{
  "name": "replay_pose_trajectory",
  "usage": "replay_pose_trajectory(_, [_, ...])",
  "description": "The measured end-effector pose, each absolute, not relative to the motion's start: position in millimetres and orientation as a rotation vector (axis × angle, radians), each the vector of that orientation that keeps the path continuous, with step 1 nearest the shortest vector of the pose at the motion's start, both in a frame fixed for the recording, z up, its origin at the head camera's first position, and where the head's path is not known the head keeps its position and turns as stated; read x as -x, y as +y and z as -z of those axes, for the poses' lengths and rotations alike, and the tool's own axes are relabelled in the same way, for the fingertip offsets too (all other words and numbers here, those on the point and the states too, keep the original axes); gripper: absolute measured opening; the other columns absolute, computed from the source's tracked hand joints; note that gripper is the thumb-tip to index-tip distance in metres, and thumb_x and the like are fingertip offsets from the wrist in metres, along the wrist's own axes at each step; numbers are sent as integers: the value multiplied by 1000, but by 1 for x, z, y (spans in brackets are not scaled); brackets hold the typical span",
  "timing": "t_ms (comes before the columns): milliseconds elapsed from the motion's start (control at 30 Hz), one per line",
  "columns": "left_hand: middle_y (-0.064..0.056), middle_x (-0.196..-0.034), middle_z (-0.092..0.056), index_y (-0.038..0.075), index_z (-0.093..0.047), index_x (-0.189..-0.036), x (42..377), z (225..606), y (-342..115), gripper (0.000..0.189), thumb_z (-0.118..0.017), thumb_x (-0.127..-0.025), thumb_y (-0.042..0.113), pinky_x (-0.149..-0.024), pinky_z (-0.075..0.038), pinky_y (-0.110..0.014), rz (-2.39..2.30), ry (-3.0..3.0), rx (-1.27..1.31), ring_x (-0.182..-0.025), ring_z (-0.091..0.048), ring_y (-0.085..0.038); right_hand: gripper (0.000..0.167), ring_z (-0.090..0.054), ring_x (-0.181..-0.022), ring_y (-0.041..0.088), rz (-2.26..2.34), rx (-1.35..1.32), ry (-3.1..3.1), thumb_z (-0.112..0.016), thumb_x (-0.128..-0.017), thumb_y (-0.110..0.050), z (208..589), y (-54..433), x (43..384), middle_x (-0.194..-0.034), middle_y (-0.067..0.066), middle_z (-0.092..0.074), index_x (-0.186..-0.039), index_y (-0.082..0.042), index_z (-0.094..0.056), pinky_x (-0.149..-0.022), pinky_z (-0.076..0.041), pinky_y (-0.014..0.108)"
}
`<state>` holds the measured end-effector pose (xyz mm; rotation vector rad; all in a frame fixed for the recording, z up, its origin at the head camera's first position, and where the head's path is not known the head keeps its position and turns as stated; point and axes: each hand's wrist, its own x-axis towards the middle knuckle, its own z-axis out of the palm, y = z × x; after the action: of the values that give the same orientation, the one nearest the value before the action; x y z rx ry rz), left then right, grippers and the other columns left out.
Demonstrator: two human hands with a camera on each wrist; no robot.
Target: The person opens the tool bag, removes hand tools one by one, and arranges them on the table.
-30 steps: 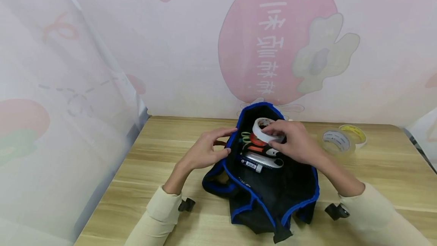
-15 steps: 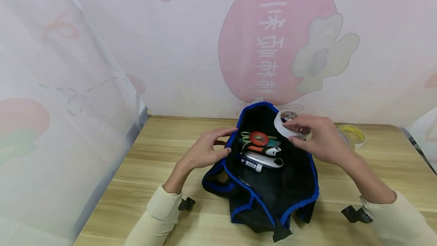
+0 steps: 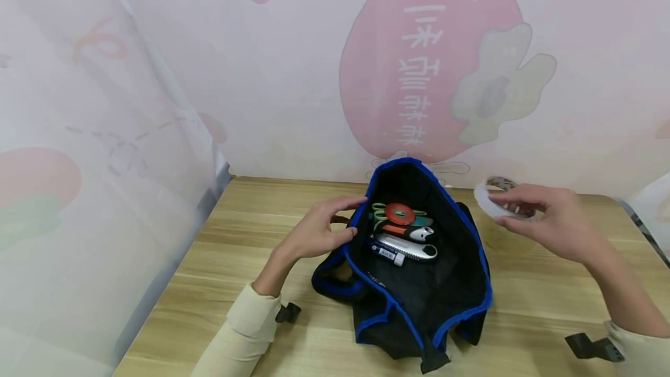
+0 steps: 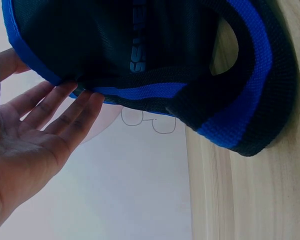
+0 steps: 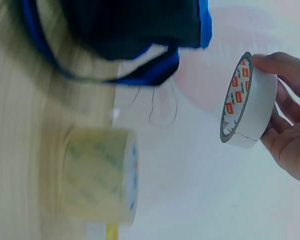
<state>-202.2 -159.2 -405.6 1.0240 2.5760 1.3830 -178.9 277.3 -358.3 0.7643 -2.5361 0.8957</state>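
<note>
The white tape roll [image 5: 257, 102] has just left the air over the bag's right rim and is now held out well to that side, above the tabletop [image 3: 235, 237] and towards its far right corner. Lifting it out of the black bag [image 3: 445, 281] therefore looks finished, though the roll is not yet resting on anything — in the right wrist view it hangs apart from the surface. The red disc [image 3: 400, 214], the orange-and-black cutter [image 3: 384, 227] and the silver-handled knife [image 3: 413, 249] have stayed inside the bag.

The right hand [image 3: 557, 219] is clamped on the white roll, thumb against its outer band, the fingers bent to pinch it. Its wrist view also catches a clear tape roll [image 5: 97, 175] on the tabletop, beside the bag and blurred.

The left hand [image 3: 319, 228] has not shifted from the bag's left rim. Its fingers are long and spread apart — fingertips touching the blue edging, thumb at the same edge — and they do not look curled round it.
</note>
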Motion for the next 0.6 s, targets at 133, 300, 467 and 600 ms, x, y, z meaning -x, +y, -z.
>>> replay_pose_trajectory(133, [-12, -159, -58, 7, -55, -156, 203, 405, -159, 61, -70, -97, 4, -105, -63, -42, -1380, 2576, -1028, -141, -61, -31, 46, -60, -77, -5, -850, -701, -2555, -90, -77, 7, 368, 301, 175, -92, -11, -72, -119, -12, -83, -65, -50, 9])
replay_pose_trajectory(300, [-12, -159, -58, 7, -55, -156, 203, 404, -158, 61, -70, -97, 5, -105, -63, -43, -1379, 2576, -1026, -141, -61, -31, 47, -58, -73, -6, -748, -635, -2563, -92, -72, 9, 380, 328, 171, -88, -9, -72, -116, -9, -84, -62, -49, 7])
replay_pose_trajectory(467, [-12, -158, -59, 7, -55, -156, 202, 404, -159, 61, -70, -97, 5, -105, -63, -43, -1380, 2575, -1018, -142, -61, -32, 48, -57, -74, -10, -702, -582, -2579, -92, -70, 10, 392, 352, 170, -88, -14, -69, -115, -5, -83, -62, -49, 6])
replay_pose_trajectory(600, [-13, -158, -59, 7, -56, -156, 202, 404, -159, 61, -70, -97, 5, -105, -63, -45, -1384, 2573, -1015, -142, -60, -32, 46, -55, -75, -13, -720, -492, -2628, -92, -73, 8, 400, 371, 169, -88, -21, -67, -116, -3, -82, -62, -48, 5])
